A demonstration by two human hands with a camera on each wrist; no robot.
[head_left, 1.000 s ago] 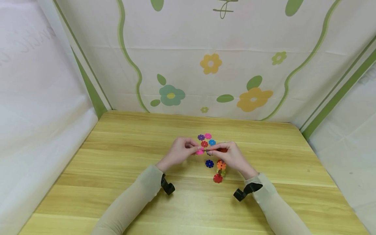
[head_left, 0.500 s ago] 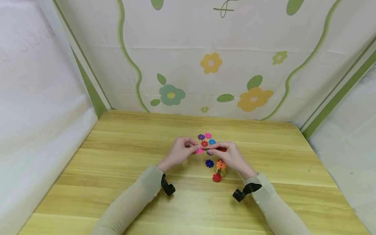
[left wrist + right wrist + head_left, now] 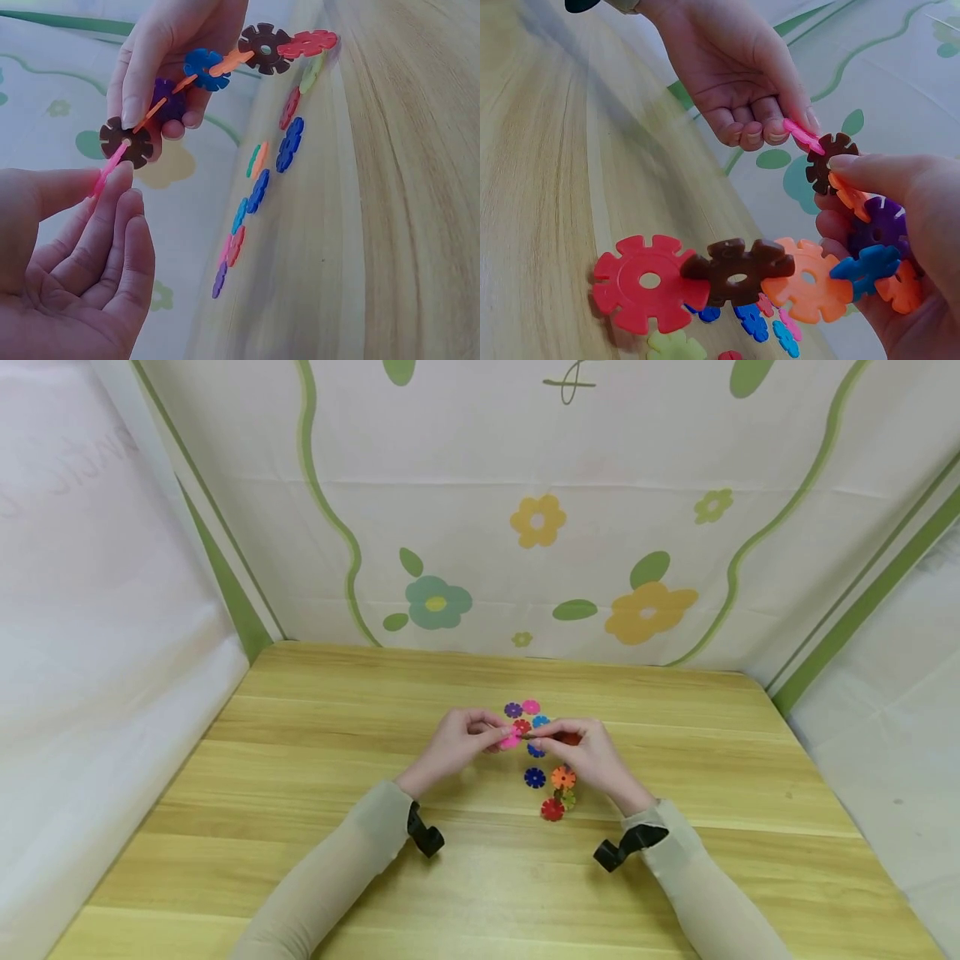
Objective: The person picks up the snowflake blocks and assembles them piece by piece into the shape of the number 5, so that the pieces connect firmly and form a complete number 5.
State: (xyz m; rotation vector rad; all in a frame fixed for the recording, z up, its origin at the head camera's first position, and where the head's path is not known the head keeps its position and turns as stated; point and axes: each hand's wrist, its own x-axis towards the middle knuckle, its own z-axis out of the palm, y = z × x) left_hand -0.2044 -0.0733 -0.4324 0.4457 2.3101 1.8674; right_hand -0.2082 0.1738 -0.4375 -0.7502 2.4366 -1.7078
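Between thumb and fingers, my left hand [image 3: 459,745] pinches a pink notched plastic disc [image 3: 802,136] by its edge. My right hand [image 3: 594,758] holds a brown notched disc [image 3: 114,141], the end piece of a chain of interlocked discs. The pink disc's rim meets the brown one at a slot; how deep it sits I cannot tell. Along the chain follow orange pieces, a purple disc [image 3: 877,225], a blue disc [image 3: 206,69], another brown disc [image 3: 739,271] and a red disc [image 3: 649,281] at the free end. Fingers of the right hand partly hide the purple disc.
Loose discs lie on the wooden table [image 3: 337,710] beyond and beneath the hands: a purple one [image 3: 513,710], a pink one [image 3: 531,707], a dark blue one [image 3: 535,777], a yellow-green one [image 3: 676,346] and several more. A flower-printed cloth [image 3: 465,527] stands behind the table.
Both hands stay together and rise very slightly with the pink disc and the chain. The chain's hanging red end has shifted a little left and up. Loose discs have not moved.
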